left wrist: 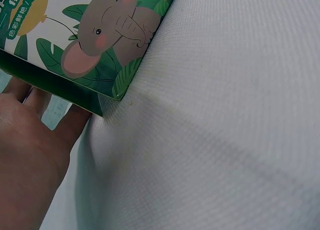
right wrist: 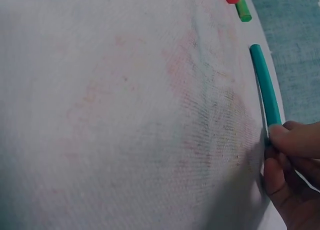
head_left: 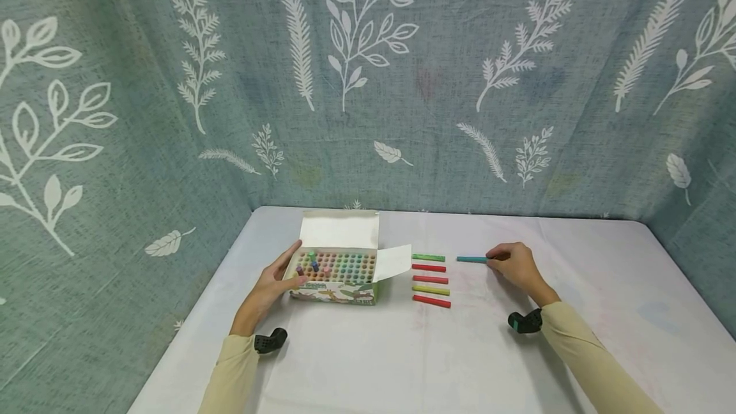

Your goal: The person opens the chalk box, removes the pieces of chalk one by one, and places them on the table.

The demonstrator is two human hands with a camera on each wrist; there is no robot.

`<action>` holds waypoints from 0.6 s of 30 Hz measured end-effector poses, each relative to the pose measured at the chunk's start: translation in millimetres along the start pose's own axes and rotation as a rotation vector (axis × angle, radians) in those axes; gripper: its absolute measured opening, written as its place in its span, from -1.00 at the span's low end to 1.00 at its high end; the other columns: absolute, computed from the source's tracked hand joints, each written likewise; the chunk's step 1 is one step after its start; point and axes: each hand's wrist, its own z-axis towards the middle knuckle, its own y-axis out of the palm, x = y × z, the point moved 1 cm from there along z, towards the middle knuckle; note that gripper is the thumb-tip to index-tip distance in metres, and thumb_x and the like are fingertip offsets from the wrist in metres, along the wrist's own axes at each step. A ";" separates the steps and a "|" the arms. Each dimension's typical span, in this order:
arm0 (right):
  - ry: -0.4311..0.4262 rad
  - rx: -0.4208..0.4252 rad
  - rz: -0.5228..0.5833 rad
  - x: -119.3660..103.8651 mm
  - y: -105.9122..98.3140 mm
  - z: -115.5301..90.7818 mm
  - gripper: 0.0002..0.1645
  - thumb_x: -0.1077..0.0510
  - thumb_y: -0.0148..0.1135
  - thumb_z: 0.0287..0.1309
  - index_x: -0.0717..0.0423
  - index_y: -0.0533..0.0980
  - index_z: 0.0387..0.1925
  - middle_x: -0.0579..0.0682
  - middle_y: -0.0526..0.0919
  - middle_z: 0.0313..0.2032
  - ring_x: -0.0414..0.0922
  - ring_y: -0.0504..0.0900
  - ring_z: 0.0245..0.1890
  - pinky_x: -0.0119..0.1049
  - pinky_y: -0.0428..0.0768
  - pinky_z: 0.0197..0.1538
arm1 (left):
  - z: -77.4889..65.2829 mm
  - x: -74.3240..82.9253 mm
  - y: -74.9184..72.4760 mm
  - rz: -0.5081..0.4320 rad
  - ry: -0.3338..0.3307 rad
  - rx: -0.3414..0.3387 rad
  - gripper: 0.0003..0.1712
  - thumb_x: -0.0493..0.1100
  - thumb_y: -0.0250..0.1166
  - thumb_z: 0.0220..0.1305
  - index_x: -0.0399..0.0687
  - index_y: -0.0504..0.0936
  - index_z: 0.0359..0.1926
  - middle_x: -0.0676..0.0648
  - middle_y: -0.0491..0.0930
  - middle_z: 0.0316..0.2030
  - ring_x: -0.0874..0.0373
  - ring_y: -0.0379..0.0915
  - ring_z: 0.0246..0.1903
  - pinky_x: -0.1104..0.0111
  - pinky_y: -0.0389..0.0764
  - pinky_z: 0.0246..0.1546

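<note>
On the left of the table stands an open cardboard box (head_left: 333, 292) of many coloured crayons, several poking up above the rest. My left hand (head_left: 270, 283) holds the box at its left side, thumb over the front corner and fingers toward the back. An elephant print shows on the box wall (left wrist: 105, 30) in the left wrist view. My right hand (head_left: 514, 266) pinches the right end of a blue-green crayon (head_left: 471, 259), which lies level, close over the cloth. Left of it, a column of crayons holds a green crayon (head_left: 429, 257), a yellow crayon (head_left: 431, 289) and several red ones (head_left: 431, 301).
The box's white lid (head_left: 339, 229) stands raised at the back, and a side flap (head_left: 393, 263) folds out toward the crayon column. White cloth with faint colour smudges covers the table (head_left: 356, 363). A grey-green leaf-print curtain (head_left: 368, 145) hangs behind and at the sides.
</note>
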 end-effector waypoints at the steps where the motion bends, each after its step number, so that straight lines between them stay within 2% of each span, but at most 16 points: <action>1: -0.014 0.006 -0.008 -0.6 0.1 -0.1 -0.86 0.35 0.32 0.05 0.30 0.67 -0.29 0.13 0.67 -0.35 -0.01 0.61 -0.36 -0.19 0.58 -0.32 | 1.4 -3.6 -1.0 -0.003 0.000 0.006 -0.07 -0.21 0.32 0.22 0.32 0.04 0.47 0.02 -0.12 0.46 0.02 -0.27 0.43 -0.12 -0.05 0.31; 11: -0.055 0.023 -0.041 -3.8 0.4 -1.0 -0.89 0.39 0.32 0.01 0.28 0.67 -0.35 0.12 0.68 -0.38 0.00 0.60 -0.38 -0.17 0.58 -0.33 | 1.6 -1.6 -1.1 -0.002 0.001 0.014 -0.06 -0.21 0.33 0.21 0.29 0.01 0.48 0.05 -0.16 0.47 0.04 -0.34 0.44 -0.13 -0.12 0.32; 18: -0.057 0.018 -0.056 -1.2 1.5 -1.6 -0.89 0.38 0.31 0.01 0.26 0.67 -0.35 0.08 0.67 -0.40 -0.04 0.58 -0.39 -0.18 0.57 -0.34 | 0.2 -1.7 -0.1 -0.009 -0.008 0.014 -0.07 -0.19 0.35 0.20 0.36 0.06 0.46 0.08 -0.13 0.46 0.08 -0.30 0.44 -0.09 -0.07 0.33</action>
